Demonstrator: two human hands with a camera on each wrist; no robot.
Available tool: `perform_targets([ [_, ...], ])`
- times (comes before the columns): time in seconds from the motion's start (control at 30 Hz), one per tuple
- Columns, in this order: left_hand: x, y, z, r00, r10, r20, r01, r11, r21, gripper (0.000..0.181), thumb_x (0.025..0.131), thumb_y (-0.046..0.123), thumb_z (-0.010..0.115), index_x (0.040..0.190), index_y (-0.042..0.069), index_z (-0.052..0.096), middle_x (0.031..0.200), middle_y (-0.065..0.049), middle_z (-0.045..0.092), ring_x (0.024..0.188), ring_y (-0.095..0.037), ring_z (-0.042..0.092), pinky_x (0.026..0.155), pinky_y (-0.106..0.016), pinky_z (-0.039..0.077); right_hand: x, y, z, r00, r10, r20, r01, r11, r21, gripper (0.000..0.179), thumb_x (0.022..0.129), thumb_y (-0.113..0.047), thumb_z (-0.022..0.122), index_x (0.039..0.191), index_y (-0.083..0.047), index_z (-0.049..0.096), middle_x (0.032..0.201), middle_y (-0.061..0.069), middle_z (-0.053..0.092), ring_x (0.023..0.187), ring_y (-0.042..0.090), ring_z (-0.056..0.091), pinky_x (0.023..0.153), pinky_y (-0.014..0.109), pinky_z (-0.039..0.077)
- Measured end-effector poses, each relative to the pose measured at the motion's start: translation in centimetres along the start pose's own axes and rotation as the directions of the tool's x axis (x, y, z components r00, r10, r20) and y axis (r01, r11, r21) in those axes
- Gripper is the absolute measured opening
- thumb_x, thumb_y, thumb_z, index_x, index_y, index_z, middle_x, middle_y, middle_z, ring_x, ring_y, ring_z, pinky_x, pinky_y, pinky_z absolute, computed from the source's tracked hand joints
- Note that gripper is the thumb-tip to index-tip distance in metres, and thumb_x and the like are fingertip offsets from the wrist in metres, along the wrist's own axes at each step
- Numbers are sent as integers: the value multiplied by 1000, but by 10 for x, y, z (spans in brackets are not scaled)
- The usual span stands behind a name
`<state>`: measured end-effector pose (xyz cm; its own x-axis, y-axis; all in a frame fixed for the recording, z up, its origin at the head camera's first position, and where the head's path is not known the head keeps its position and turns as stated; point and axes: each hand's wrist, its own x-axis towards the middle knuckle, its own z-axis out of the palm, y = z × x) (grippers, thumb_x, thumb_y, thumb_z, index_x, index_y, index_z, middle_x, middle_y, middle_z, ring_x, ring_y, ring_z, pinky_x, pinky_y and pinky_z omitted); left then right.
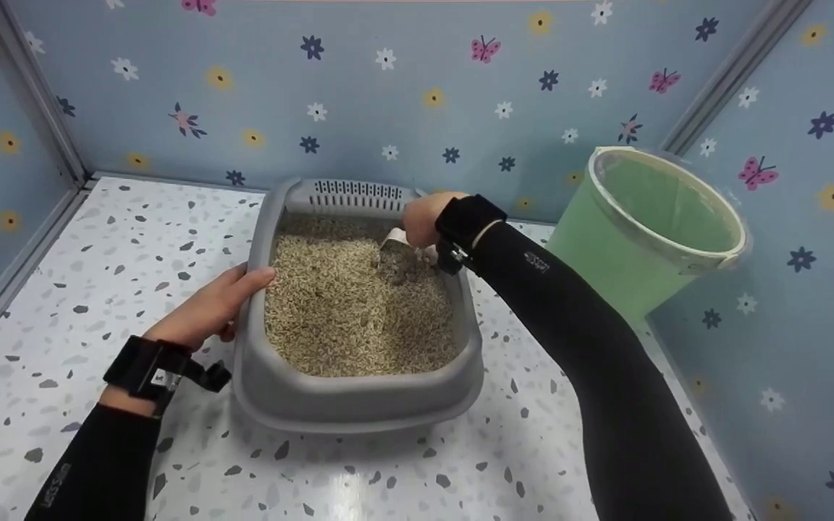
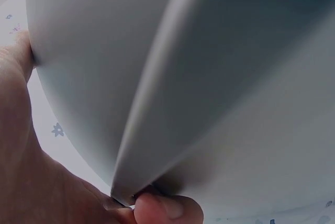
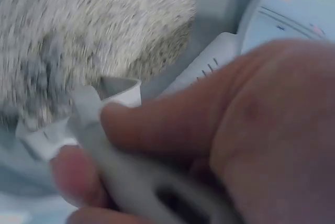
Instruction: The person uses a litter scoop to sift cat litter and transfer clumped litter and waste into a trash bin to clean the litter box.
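Note:
A grey litter box (image 1: 359, 401) filled with tan, grainy litter (image 1: 330, 304) stands on the speckled surface. My left hand (image 1: 207, 307) grips its left side, thumb over the rim. In the left wrist view, fingers (image 2: 167, 211) curl under the box's rim edge. At the far right corner, my right hand (image 1: 428, 217) holds a litter scoop (image 3: 123, 169) by its pale grey handle. The scoop's head is down at the litter, with a dark, clumped patch of litter (image 1: 402, 264) at it. Blur hides how much the scoop carries.
A pale green bucket (image 1: 605, 239) stands tilted at the right, behind my right forearm. Flower-patterned panels (image 1: 359, 87) close off the back and both sides. The white speckled surface (image 1: 135, 246) lies under the box.

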<state>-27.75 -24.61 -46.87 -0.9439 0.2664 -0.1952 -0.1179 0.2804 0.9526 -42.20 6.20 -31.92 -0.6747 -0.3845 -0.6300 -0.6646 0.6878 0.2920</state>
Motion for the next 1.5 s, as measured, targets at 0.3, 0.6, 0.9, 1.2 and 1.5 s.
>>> perform_targets([
  [0.3, 1, -2, 0, 1000, 11, 6, -11, 1000, -25, 77, 112, 71, 47, 149, 4, 43, 87, -4, 56, 62, -13, 49, 51, -26, 38, 8, -20, 14, 926, 181, -331, -235, 963, -129, 46, 116, -13, 52, 71, -18, 39, 72, 0, 41, 67, 16, 35, 62, 36, 34],
  [0.6, -1, -1, 0, 1000, 10, 3, -10, 1000, -15, 79, 111, 72, 47, 155, 6, 43, 88, -5, 58, 63, -15, 51, 52, -26, 39, 7, -5, 3, 944, 145, -296, -190, 973, -130, 41, 110, -10, 53, 72, -18, 38, 68, -2, 33, 65, 18, 32, 60, 39, 35],
  [0.9, -2, -1, 0, 1000, 13, -1, -13, 1000, -7, 71, 113, 70, 46, 149, 8, 47, 91, -6, 59, 66, -17, 53, 54, -28, 43, 2, 16, -17, 990, 113, -82, -105, 990, 98, 32, 85, 3, 46, 66, -20, 34, 65, -6, 22, 60, 13, 17, 54, 31, 24],
  [1.2, 0, 0, 1, 1000, 28, 10, -28, 999, -44, 75, 113, 68, 47, 155, 6, 42, 89, -7, 57, 64, -16, 55, 51, -28, 43, 16, 44, -6, 995, 69, -79, -46, 966, 254, 21, 91, -10, 60, 76, -16, 46, 70, -3, 45, 60, 13, 39, 58, 27, 34],
  [1.5, -2, -2, 1, 1000, 22, -2, -22, 999, -23, 75, 112, 70, 47, 149, 5, 46, 90, -7, 59, 62, -16, 50, 53, -27, 39, 24, 58, 5, 996, 52, -72, 0, 813, 583, 28, 98, -30, 84, 100, -8, 67, 78, -3, 61, 63, 9, 52, 55, 22, 44],
])
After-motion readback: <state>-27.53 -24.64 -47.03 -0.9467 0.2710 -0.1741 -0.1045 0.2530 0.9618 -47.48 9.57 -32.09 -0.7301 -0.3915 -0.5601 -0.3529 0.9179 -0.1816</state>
